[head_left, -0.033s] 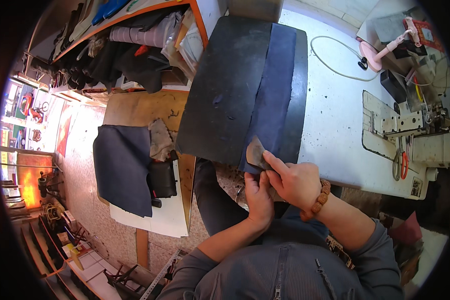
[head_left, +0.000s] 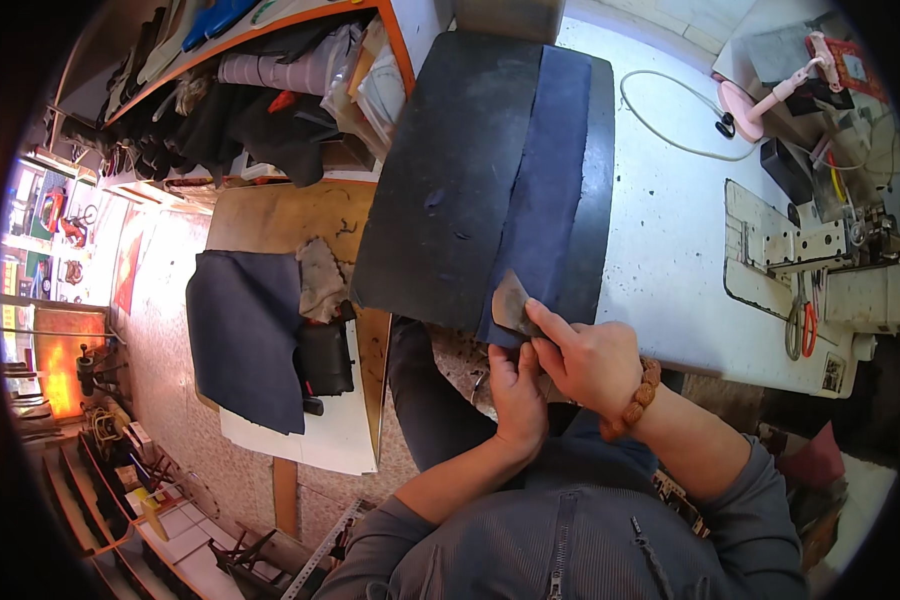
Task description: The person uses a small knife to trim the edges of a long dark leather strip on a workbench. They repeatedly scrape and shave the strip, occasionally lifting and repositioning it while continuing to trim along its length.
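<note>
I see both hands of the person working close together at the near end of a long blue strip. The strip lies lengthwise on a dark mat, on its right part, and the mat rests partly on the white surface. The right hand is closed around a flat blade, with the index finger pressed along it, and the blade lies over the strip near its end. The left hand touches this near end, thumb upward; whether it pinches the strip, I cannot tell. On the right wrist there is a brown beaded bracelet. To the right, scissors with a red handle lie beside a sewing machine. To the left, a dark blue piece lies just beside a greyish rag.
</note>
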Action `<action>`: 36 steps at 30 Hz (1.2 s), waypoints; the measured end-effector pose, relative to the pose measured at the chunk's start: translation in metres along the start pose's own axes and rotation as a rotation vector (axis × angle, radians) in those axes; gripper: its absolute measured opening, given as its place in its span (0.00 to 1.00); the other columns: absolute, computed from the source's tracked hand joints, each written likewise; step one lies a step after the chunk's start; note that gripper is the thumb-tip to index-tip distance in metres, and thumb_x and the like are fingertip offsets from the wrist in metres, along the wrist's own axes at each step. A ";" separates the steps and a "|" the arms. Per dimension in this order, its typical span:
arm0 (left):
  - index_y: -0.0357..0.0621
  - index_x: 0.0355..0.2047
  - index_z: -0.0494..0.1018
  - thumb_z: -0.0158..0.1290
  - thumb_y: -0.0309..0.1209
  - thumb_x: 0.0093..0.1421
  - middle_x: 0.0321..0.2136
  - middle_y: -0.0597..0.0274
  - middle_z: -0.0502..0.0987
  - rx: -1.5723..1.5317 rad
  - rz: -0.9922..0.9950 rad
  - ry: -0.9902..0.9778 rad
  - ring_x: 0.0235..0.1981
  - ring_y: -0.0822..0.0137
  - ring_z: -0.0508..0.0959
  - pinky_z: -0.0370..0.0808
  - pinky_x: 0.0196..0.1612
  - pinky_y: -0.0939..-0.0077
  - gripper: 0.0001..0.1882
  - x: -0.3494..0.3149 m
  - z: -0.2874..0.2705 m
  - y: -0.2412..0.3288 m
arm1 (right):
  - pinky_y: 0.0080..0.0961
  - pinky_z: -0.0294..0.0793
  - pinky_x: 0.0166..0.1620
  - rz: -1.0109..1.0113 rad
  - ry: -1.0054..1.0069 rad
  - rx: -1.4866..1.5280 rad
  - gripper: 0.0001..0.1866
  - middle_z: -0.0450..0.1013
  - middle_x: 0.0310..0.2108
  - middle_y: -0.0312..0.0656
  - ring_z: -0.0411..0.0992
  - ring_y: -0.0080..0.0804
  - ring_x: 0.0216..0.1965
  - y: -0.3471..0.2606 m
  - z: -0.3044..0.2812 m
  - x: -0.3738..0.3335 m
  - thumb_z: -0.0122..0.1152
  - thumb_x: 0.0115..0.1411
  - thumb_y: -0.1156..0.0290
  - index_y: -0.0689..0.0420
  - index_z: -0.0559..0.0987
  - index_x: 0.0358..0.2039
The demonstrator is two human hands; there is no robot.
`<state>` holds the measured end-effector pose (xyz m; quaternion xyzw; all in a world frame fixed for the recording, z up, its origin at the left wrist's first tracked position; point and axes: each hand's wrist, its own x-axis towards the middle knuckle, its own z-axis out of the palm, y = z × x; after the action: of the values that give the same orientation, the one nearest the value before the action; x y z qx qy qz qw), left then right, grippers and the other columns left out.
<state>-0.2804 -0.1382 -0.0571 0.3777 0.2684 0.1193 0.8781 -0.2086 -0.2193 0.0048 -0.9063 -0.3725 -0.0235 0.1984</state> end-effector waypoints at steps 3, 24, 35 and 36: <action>0.42 0.58 0.56 0.41 0.30 0.68 0.53 0.61 0.65 0.002 0.009 -0.012 0.53 0.70 0.67 0.64 0.57 0.74 0.19 0.000 0.000 0.001 | 0.29 0.66 0.16 0.007 -0.003 0.006 0.19 0.70 0.11 0.35 0.69 0.33 0.11 0.001 0.000 0.005 0.58 0.55 0.64 0.51 0.76 0.48; 0.43 0.46 0.63 0.45 0.32 0.67 0.37 0.65 0.71 0.017 0.002 0.056 0.33 0.76 0.72 0.73 0.35 0.79 0.11 -0.002 -0.003 -0.009 | 0.36 0.69 0.20 0.064 0.006 -0.054 0.18 0.72 0.13 0.40 0.72 0.40 0.15 0.009 -0.008 0.021 0.56 0.57 0.62 0.48 0.75 0.48; 0.40 0.53 0.59 0.43 0.31 0.68 0.48 0.59 0.68 -0.075 0.020 0.026 0.46 0.70 0.71 0.70 0.49 0.75 0.15 -0.001 -0.001 -0.008 | 0.31 0.68 0.19 0.047 -0.006 -0.028 0.19 0.71 0.12 0.37 0.71 0.36 0.14 -0.004 -0.004 0.007 0.58 0.55 0.63 0.51 0.76 0.47; 0.40 0.53 0.59 0.43 0.30 0.68 0.48 0.59 0.67 -0.069 0.026 0.016 0.46 0.70 0.71 0.70 0.49 0.75 0.15 -0.001 -0.001 -0.008 | 0.31 0.68 0.19 0.040 0.020 -0.041 0.19 0.71 0.12 0.37 0.71 0.36 0.14 -0.003 -0.004 0.008 0.57 0.55 0.63 0.51 0.76 0.47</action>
<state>-0.2817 -0.1430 -0.0632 0.3497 0.2665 0.1428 0.8867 -0.2042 -0.2134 0.0111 -0.9171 -0.3517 -0.0364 0.1840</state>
